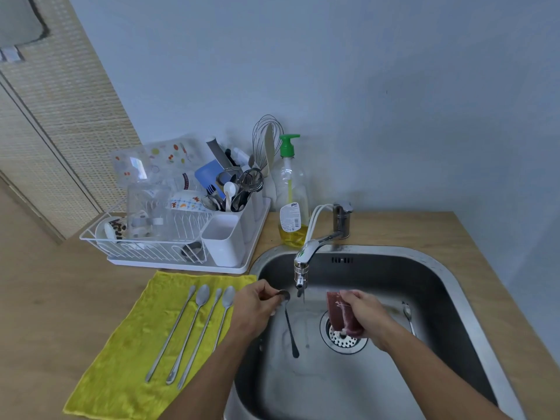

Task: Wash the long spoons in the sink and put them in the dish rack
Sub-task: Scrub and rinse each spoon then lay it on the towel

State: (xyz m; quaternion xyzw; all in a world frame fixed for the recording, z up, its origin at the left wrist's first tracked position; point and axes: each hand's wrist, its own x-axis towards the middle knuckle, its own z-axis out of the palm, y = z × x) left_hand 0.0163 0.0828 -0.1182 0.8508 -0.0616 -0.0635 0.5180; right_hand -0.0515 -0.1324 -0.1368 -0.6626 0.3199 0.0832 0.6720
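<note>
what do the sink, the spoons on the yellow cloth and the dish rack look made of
Sink: likely stainless steel, brushed, dull grey sheen.
Spoons: shiny metal, probably steel, bright highlights.
Dish rack: thin white wire, seemingly coated, on a tray that looks plastic.

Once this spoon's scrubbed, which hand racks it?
Left. The left hand pinches the long spoon at its bowl, and the dish rack stands on the counter on that side. The right hand holds the sponge over the drain, farther from the rack.
</note>
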